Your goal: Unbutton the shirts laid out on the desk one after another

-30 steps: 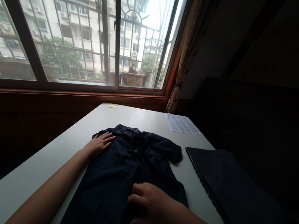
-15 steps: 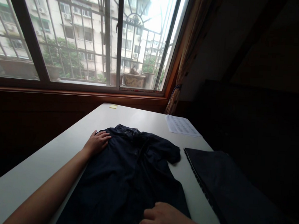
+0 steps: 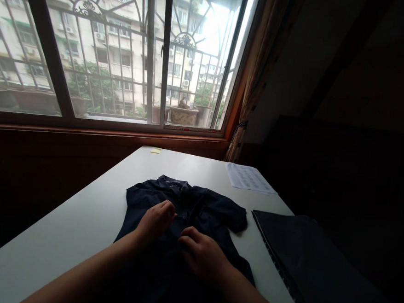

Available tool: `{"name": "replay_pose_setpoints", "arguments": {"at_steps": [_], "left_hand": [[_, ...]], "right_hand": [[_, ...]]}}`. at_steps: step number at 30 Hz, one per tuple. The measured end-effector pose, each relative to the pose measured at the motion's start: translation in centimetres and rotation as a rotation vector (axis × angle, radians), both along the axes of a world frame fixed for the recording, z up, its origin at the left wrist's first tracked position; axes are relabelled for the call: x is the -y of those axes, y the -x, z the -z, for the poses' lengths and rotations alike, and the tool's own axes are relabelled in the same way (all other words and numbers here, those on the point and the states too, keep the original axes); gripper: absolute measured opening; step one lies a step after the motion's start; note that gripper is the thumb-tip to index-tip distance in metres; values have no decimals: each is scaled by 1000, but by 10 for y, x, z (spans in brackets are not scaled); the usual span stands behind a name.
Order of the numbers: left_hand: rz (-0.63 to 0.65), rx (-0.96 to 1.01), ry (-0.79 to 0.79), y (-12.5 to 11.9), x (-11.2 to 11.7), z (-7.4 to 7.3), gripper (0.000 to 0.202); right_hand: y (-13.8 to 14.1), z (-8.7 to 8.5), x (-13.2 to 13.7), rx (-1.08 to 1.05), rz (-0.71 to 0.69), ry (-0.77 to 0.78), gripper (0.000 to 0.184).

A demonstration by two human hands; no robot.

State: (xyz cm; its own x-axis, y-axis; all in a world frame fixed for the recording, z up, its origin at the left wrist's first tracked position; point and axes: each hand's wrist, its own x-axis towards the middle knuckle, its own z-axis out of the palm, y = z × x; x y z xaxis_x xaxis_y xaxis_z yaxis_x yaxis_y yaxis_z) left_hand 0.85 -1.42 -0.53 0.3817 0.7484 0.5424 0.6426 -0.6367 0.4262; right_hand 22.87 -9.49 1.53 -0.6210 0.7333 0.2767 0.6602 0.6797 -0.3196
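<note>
While left hand (image 3: 157, 218) and right hand (image 3: 202, 253), grips unclear, curl over shirt (image 3: 174, 242), papers (image 3: 251, 177) and cloth (image 3: 314, 261) lie nearby.

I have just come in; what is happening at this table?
Someone is busy with a dark short-sleeved shirt on a white table. The left hand is over its chest, the right hand slightly lower in the view. Whether either grips fabric is unclear. Another dark cloth lies to the right, with papers beyond it.

Shirt (image 3: 169, 251) cut off below, papers (image 3: 251, 178) illegible
</note>
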Motion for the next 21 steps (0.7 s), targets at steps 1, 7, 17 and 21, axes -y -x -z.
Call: {"name": "replay_pose_setpoints", "arguments": {"at_steps": [1, 7, 17, 21], "left_hand": [[20, 35, 14, -5, 1, 4, 10], [176, 120, 87, -11, 4, 28, 15], [286, 13, 27, -7, 15, 25, 24], [268, -67, 25, -3, 17, 25, 29]], "right_hand": [[0, 6, -2, -10, 4, -7, 29], [-7, 29, -7, -117, -16, -44, 30], [-17, 30, -13, -198, 53, 49, 11], [-22, 29, -17, -206, 86, 68, 17]]}}
